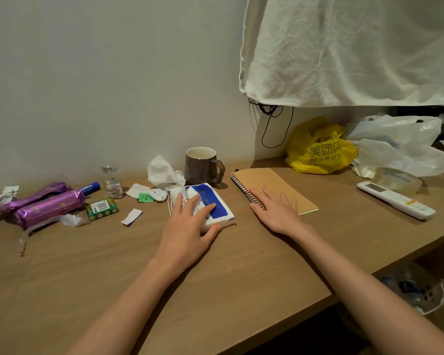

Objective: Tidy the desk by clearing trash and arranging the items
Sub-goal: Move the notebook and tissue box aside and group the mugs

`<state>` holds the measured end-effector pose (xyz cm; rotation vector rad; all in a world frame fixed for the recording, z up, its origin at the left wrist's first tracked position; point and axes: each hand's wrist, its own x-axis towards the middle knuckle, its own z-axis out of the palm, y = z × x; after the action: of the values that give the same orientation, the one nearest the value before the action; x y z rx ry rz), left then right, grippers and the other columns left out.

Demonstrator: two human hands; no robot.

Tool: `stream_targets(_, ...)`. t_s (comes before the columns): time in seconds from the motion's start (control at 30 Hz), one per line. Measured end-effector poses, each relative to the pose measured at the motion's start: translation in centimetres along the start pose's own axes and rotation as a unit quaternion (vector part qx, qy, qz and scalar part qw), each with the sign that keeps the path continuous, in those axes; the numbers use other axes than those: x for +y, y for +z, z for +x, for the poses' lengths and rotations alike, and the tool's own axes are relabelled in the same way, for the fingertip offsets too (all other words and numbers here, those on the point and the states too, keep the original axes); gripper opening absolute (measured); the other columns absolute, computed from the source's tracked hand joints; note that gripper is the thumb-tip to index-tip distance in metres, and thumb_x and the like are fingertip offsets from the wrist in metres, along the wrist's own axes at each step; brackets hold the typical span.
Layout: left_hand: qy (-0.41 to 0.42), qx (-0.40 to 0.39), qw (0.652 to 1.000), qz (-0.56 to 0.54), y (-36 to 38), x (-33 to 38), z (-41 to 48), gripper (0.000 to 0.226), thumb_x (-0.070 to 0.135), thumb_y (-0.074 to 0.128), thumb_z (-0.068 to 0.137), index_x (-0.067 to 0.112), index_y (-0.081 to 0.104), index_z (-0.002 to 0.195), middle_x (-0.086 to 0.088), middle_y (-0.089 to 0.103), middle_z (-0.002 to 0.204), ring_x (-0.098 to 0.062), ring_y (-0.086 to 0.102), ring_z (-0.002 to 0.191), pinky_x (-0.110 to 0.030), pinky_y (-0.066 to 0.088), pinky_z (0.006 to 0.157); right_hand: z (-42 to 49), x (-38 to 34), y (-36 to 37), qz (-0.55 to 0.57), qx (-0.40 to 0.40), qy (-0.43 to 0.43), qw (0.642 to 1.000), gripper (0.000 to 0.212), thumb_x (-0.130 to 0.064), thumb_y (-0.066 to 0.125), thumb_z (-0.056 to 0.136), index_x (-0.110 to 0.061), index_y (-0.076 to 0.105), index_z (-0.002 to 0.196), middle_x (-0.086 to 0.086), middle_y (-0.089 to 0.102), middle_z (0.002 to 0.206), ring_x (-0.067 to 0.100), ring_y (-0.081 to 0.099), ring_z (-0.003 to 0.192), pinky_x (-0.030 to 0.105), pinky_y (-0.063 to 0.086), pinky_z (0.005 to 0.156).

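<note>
Your left hand (187,224) lies just left of the frame's centre, fingers spread wide and fairly straight across the top of the blue-and-white tissue pack (222,210), with the thumb against its near edge. Your right hand (274,208) rests flat and open, palm down, on the near left corner of the kraft spiral notebook (280,183), its fingers touching the wire binding.

Behind the pack stands a brown mug (201,165), and a crumpled white tissue (162,172) sits just left of it. At the left of the frame you see two purple wrapped rolls (49,206), a pack of green batteries (101,208), a small glass bottle (112,183) and a torn paper scrap (131,217) on the wooden desk (215,278). At the right lie a white remote control (395,201) and a roll of clear tape (395,180), touching; behind them are a yellow plastic bag (318,152) and clear plastic bags (400,144). A white towel (344,47) hangs across the upper right.
</note>
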<state>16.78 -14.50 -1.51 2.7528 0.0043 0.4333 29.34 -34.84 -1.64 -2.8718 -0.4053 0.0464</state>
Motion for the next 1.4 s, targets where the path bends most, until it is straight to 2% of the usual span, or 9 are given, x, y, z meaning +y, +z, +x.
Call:
stream_targets(0.4,-0.007,-0.005,1.0,0.016,0.2,-0.1,0.3,0.057,0.06,0.042,0.09,0.039,0.033,0.142,0.006,0.022,0.155,-0.021,-0.002,0.146,-0.044,0.027,0.113,5.0,-0.5,0.1,0.006,0.024,-0.019,1.0,0.05,-0.056,0.028,0.098,-0.049,0.019,0.147,-0.004,0.012,0.161,0.033,0.008,0.148,0.058,0.004,0.117)
stream_targets(0.6,0.014,0.03,0.999,-0.01,0.0,-0.2,0.0,0.061,0.066,0.045,0.084,0.043,0.035,0.14,0.008,0.026,0.154,-0.02,0.001,0.147,-0.04,0.016,0.117,5.2,-0.7,-0.1,0.021,0.041,-0.029,0.998,0.052,-0.057,0.033,0.097,-0.043,0.028,0.146,-0.002,0.019,0.16,0.029,0.014,0.147,0.057,0.007,0.116)
stream_targets(0.77,-0.012,0.092,0.99,-0.109,-1.4,-0.6,0.8,0.047,0.055,0.041,0.092,0.041,0.041,0.137,0.012,0.034,0.15,-0.012,0.016,0.143,-0.036,0.021,0.114,4.1,-3.6,-1.9,0.198,0.191,-0.083,0.958,0.039,-0.039,0.046,0.098,-0.028,0.051,0.135,0.0,0.051,0.141,0.018,0.044,0.127,0.037,0.042,0.102)
stream_targets(0.87,-0.018,0.122,0.986,-0.114,-2.5,-1.5,1.6,0.042,0.043,0.043,0.095,0.036,0.047,0.136,0.01,0.047,0.14,-0.007,0.034,0.131,-0.028,0.031,0.105,4.4,-6.3,-3.2,0.306,0.139,-0.094,0.937,0.041,-0.035,0.048,0.099,-0.02,0.049,0.137,0.001,0.052,0.138,0.015,0.05,0.119,0.025,0.044,0.088)
stream_targets(0.97,-0.037,0.092,0.992,-0.079,-3.2,-2.6,2.4,0.041,0.044,0.043,0.095,0.036,0.046,0.136,0.01,0.051,0.138,-0.009,0.039,0.128,-0.03,0.035,0.102,5.4,-8.4,-3.3,0.366,0.047,-0.029,0.929,0.043,-0.037,0.047,0.099,-0.013,0.047,0.134,0.008,0.052,0.134,0.016,0.052,0.104,0.022,0.047,0.074)
stream_targets(1.07,-0.015,0.011,0.999,-0.046,-3.0,-3.4,2.8,0.042,0.05,0.04,0.094,0.038,0.046,0.135,0.011,0.047,0.141,-0.009,0.035,0.13,-0.032,0.036,0.102,6.2,-9.7,-3.3,0.461,-0.025,0.034,0.887,0.042,-0.039,0.043,0.1,-0.003,0.053,0.118,0.02,0.06,0.107,0.013,0.046,0.071,0.024,0.043,0.062)
stream_targets(1.13,0.008,-0.03,0.999,-0.026,-2.7,-3.6,2.8,0.042,0.052,0.037,0.094,0.039,0.048,0.133,0.014,0.041,0.145,-0.008,0.028,0.133,-0.031,0.034,0.104,6.8,-10.1,-3.4,0.528,-0.073,0.036,0.845,0.036,-0.039,0.041,0.1,-0.008,0.057,0.098,0.007,0.057,0.079,0.01,0.039,0.058,0.023,0.038,0.056)
stream_targets(1.23,0.021,-0.035,0.999,-0.004,-2.7,-3.7,2.8,0.043,0.053,0.034,0.095,0.039,0.047,0.134,0.015,0.037,0.147,-0.009,0.024,0.135,-0.032,0.033,0.105,7.5,-10.4,-3.3,0.559,-0.099,0.019,0.823,0.033,-0.035,0.039,0.102,-0.015,0.049,0.077,-0.002,0.042,0.066,0.009,0.033,0.053,0.021,0.035,0.053)
stream_targets(1.4,0.019,-0.055,0.998,0.008,-2.8,-3.6,3.0,0.044,0.052,0.033,0.096,0.039,0.045,0.136,0.013,0.034,0.148,-0.011,0.024,0.136,-0.033,0.032,0.106,7.2,-10.8,-3.3,0.538,-0.053,-0.01,0.841,0.034,-0.033,0.036,0.103,-0.016,0.044,0.075,0.0,0.036,0.071,0.011,0.031,0.064,0.02,0.032,0.055)
